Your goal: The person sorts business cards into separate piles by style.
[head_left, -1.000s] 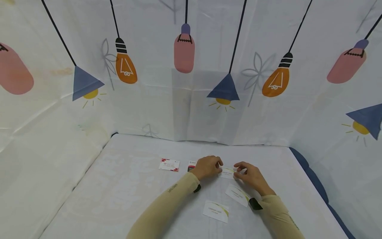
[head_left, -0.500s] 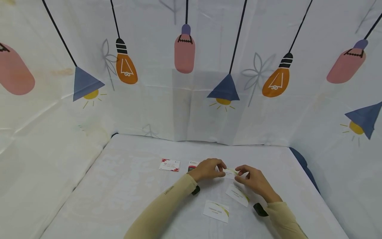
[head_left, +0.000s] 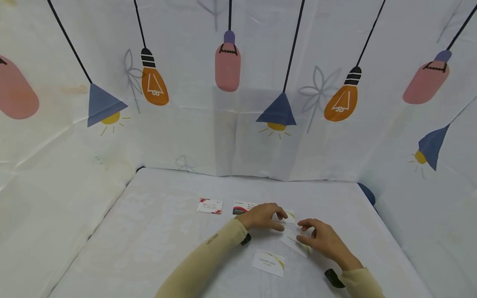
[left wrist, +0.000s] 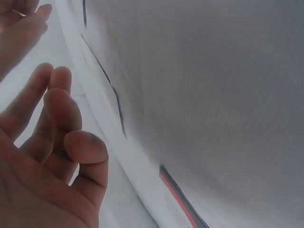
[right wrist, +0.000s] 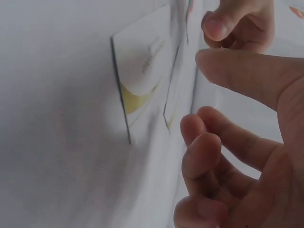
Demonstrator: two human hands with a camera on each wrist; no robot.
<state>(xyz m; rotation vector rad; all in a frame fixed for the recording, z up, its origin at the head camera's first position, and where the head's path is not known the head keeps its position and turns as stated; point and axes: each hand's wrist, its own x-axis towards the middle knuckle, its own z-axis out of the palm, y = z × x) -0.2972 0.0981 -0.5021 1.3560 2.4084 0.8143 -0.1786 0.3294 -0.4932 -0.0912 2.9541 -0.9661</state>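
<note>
My left hand (head_left: 262,217) hovers over the left part of a white business card with a green corner (head_left: 291,217), fingers loosely bent with nothing between them. In the left wrist view its fingers (left wrist: 61,111) stand apart from the cards on the cloth. My right hand (head_left: 325,241) is to the right, its thumb and fingers parted and holding nothing. It overlaps the edge of a second green-and-white business card (head_left: 292,243), which lies at a slant. A third such card (head_left: 268,263), printed with a company logo, lies nearer me; the right wrist view shows two of these cards flat.
At the back of the white-covered table (head_left: 149,231) lies a business card with red flowers (head_left: 210,206). Beside it, a red-and-black business card (head_left: 240,207) is partly hidden by my left hand. A white curtain (head_left: 179,132) printed with lamps surrounds the table.
My right hand has drawn back from the far green-and-white card, toward me and to the right. My left hand has shifted slightly right and nearer me. The cards look unmoved.
</note>
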